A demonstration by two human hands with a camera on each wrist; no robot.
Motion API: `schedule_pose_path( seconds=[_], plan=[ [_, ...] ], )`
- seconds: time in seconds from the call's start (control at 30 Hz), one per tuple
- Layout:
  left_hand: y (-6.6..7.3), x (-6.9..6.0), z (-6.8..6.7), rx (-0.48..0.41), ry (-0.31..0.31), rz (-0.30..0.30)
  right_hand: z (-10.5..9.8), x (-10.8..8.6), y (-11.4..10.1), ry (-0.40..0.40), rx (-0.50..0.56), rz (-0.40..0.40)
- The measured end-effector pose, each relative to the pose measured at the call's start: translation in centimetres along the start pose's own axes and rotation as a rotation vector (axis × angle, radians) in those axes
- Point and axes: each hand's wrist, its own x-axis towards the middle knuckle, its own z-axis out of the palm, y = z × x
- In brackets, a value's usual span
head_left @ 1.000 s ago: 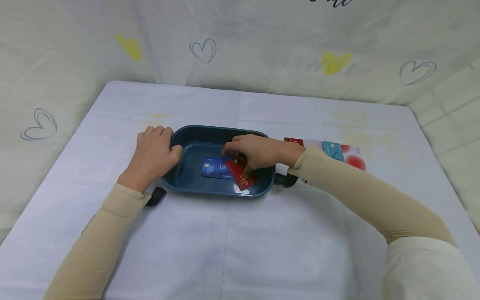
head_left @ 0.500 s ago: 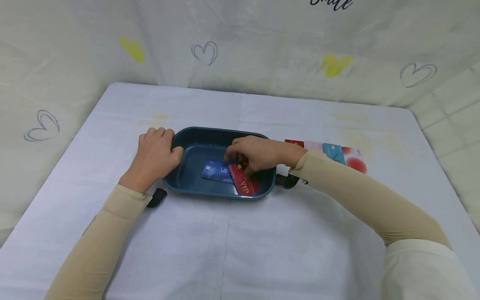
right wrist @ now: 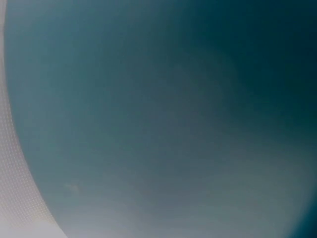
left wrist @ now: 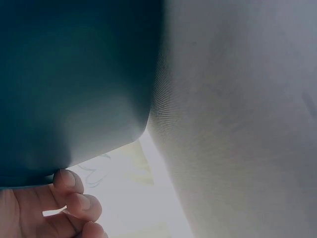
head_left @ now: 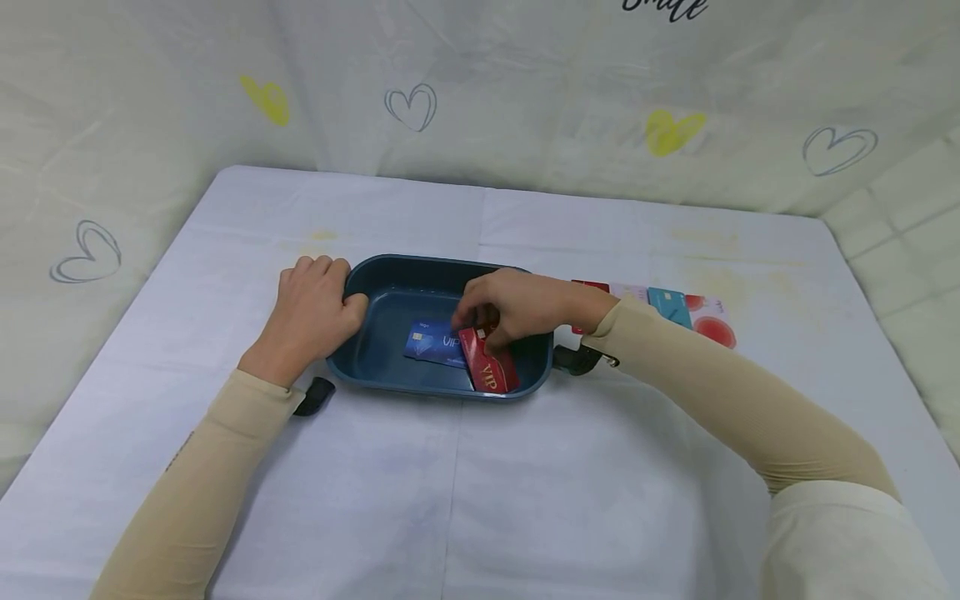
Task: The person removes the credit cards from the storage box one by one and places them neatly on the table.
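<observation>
A dark blue-green bin (head_left: pixel 382 382) sits on the white-covered table. My left hand (head_left: pixel 307 312) grips its left rim; in the left wrist view, bent fingertips of the left hand (left wrist: pixel 74 203) meet the edge of the bin (left wrist: pixel 74 89). Inside, a blue VIP card (head_left: pixel 431 342) lies flat, its right end beside a red VIP card (head_left: pixel 491 371). Reaching over the right rim, my right hand (head_left: pixel 517 304) pinches the red card's upper part between thumb and bent fingers, which partly hide it. The right wrist view holds mostly the blurred bin wall (right wrist: pixel 124 119).
To the right of the bin, a row of cards lies on the table: red (head_left: pixel 590 285), pale pink (head_left: pixel 628 292), teal (head_left: pixel 670 306) and white with red circles (head_left: pixel 712 321). My right sleeve (head_left: pixel 675 367) partly covers them. A heart-patterned cloth (head_left: pixel 525 100) stands behind the table.
The red card has turned from a slant to more nearly upright in the head view and shifted slightly toward the near rim. My right hand has moved a little; my left keeps its grip.
</observation>
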Motion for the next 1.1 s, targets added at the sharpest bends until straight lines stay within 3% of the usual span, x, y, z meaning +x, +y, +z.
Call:
schedule_pose_path(
  seconds=[0.2, 1.1],
  plan=[
    [-0.02, 0.03, 0.05, -0.001, -0.002, -0.002, -0.03, 0.05, 0.29, 0.023, 0.065, 0.044],
    [0.00, 0.01, 0.05, -0.010, 0.014, 0.006, -0.04, 0.03, 0.43, -0.005, 0.087, -0.034]
  ],
)
